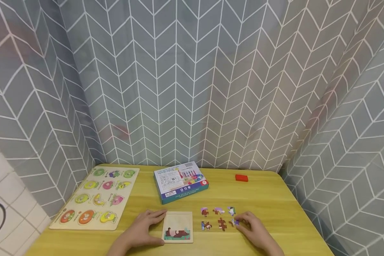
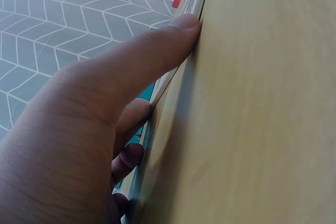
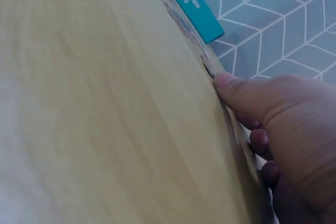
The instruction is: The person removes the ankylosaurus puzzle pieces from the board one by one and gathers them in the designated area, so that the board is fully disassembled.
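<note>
In the head view my left hand (image 1: 140, 227) rests at the left side of a small square puzzle board (image 1: 177, 220), its thumb by the lower corner and forefinger by the upper one. Along the bottom of the board, fitted pieces form a brown and green picture. To the right, my right hand (image 1: 254, 229) pinches a purple and brown puzzle piece (image 1: 233, 222) between thumb and forefinger, low at the tabletop. Several loose pieces lie in two rows between board and hand, among them a brown piece (image 1: 222, 224) and a purple one (image 1: 218, 211).
Behind the puzzle board lies a flat cardboard game box (image 1: 180, 181) with a teal side. A large board of fruit pictures (image 1: 97, 197) covers the table's left side. Toward the back right sits a red block (image 1: 241, 177). Patterned curtain (image 1: 192, 89) hangs close behind the table (image 1: 259, 192).
</note>
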Motion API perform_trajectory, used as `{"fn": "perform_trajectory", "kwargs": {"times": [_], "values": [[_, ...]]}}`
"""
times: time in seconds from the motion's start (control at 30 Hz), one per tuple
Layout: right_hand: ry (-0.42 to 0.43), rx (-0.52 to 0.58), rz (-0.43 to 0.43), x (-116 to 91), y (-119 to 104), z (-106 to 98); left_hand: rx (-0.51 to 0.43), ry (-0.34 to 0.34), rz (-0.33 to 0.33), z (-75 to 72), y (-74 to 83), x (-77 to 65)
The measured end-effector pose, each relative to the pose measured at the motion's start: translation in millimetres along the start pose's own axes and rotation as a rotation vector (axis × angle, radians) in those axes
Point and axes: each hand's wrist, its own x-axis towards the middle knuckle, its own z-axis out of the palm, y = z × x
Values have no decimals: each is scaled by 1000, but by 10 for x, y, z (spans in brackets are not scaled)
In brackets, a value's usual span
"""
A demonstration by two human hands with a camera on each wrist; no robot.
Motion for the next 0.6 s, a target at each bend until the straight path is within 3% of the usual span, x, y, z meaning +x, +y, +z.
{"fn": "perform_trajectory", "kwargs": {"times": [0.6], "values": [[-13,14,0,-8,35,-5,-10,-10,-17,18,6,4]]}}
